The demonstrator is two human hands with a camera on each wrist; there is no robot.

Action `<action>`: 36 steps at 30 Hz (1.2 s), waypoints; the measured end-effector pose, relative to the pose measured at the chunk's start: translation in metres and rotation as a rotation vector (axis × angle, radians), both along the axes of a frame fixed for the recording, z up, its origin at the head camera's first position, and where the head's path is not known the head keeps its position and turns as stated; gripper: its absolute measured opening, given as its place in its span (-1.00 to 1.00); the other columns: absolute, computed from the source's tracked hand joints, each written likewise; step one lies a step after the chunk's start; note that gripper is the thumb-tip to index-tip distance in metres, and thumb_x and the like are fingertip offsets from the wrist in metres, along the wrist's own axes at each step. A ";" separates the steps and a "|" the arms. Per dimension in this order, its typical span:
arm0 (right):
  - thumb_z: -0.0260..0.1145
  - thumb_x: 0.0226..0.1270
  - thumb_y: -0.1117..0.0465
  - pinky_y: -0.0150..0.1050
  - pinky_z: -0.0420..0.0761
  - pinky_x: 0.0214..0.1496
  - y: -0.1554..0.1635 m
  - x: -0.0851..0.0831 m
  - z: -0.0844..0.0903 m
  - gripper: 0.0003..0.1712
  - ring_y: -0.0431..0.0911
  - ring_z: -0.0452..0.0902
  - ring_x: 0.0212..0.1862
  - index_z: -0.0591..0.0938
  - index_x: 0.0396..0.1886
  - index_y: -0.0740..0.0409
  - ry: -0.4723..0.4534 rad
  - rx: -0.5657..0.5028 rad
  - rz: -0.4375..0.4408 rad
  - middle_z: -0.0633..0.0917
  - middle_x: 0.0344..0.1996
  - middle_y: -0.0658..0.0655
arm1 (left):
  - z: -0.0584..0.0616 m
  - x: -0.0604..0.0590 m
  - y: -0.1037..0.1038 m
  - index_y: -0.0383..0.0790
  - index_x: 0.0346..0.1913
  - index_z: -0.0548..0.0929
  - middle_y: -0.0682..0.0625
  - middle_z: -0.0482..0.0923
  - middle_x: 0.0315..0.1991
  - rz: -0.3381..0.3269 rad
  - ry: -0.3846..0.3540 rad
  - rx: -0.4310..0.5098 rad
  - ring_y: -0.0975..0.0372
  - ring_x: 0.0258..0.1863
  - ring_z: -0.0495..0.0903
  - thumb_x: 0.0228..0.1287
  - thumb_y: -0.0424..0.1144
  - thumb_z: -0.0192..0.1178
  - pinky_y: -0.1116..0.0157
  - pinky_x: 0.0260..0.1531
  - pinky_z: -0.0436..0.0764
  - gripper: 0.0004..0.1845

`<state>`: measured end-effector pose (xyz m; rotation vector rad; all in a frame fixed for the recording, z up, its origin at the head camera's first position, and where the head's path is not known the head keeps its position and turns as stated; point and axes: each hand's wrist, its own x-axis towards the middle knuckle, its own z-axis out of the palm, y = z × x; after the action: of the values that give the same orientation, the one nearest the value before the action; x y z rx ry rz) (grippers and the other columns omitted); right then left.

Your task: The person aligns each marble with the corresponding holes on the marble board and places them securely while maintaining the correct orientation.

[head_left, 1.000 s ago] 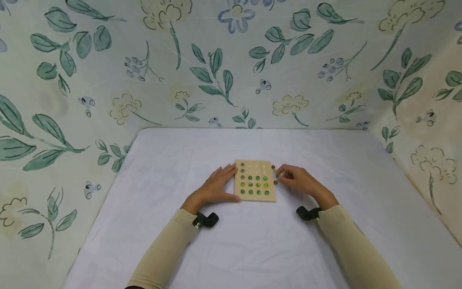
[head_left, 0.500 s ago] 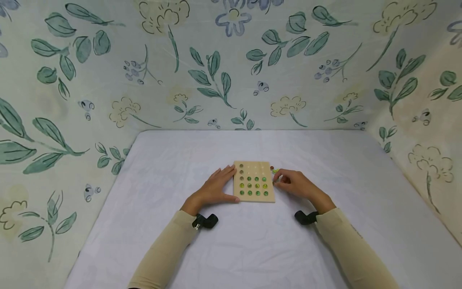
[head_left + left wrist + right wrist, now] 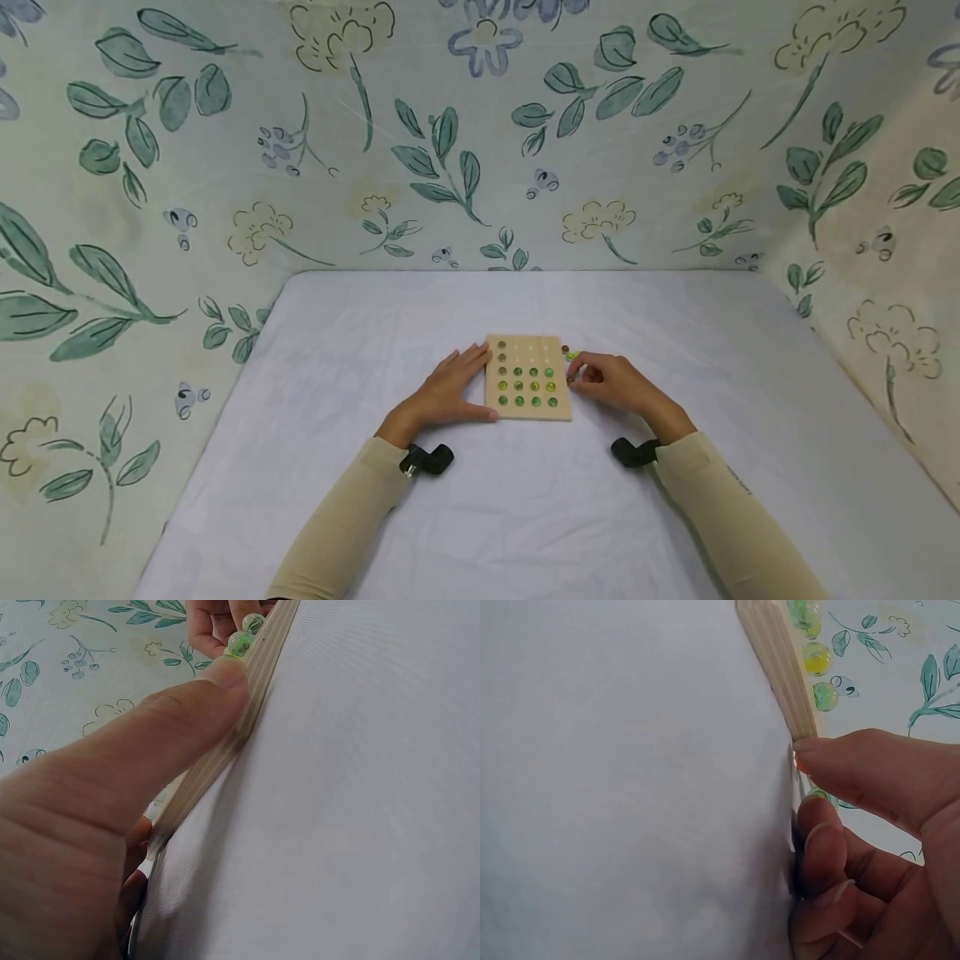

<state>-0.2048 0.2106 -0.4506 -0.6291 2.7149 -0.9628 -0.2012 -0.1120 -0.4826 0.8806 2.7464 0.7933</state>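
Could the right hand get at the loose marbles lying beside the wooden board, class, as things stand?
Probably yes. The right hand rests at the board's right edge, and the loose marbles lie on the cloth just beyond its fingertips, with nothing between.

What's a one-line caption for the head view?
Left hand steadies a wooden marble board; right hand fingers loose marbles beside it.
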 end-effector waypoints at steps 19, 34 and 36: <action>0.37 0.26 0.19 -0.30 0.41 -0.45 -0.001 0.001 0.003 -0.88 -0.10 0.39 -0.46 0.62 -0.22 -0.01 -0.016 -0.006 -0.039 0.55 -0.50 0.03 | 0.003 0.002 0.000 -0.10 0.54 0.00 0.11 -0.15 0.55 0.005 -0.013 0.006 0.27 0.52 -0.21 -0.04 0.37 0.32 0.26 0.48 -0.25 0.18; 0.35 0.28 0.20 -0.30 0.45 -0.47 -0.013 -0.012 0.013 -0.89 -0.07 0.42 -0.45 0.60 -0.22 -0.01 -0.017 -0.029 -0.069 0.56 -0.48 0.06 | 0.001 0.000 -0.001 -0.11 0.54 0.00 0.10 -0.15 0.55 0.005 -0.012 -0.004 0.27 0.52 -0.21 -0.04 0.38 0.32 0.26 0.48 -0.25 0.19; 0.35 0.29 0.19 -0.29 0.47 -0.50 -0.015 -0.013 0.015 -0.89 -0.06 0.43 -0.47 0.60 -0.21 0.00 -0.020 -0.041 -0.063 0.56 -0.48 0.07 | 0.001 0.000 -0.001 -0.11 0.54 0.00 0.09 -0.15 0.55 0.003 -0.014 -0.003 0.27 0.52 -0.21 -0.04 0.38 0.32 0.27 0.47 -0.26 0.19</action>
<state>-0.2176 0.1953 -0.4353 -0.5409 2.7186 -1.0367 -0.2016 -0.1128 -0.4814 0.8665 2.7369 0.7928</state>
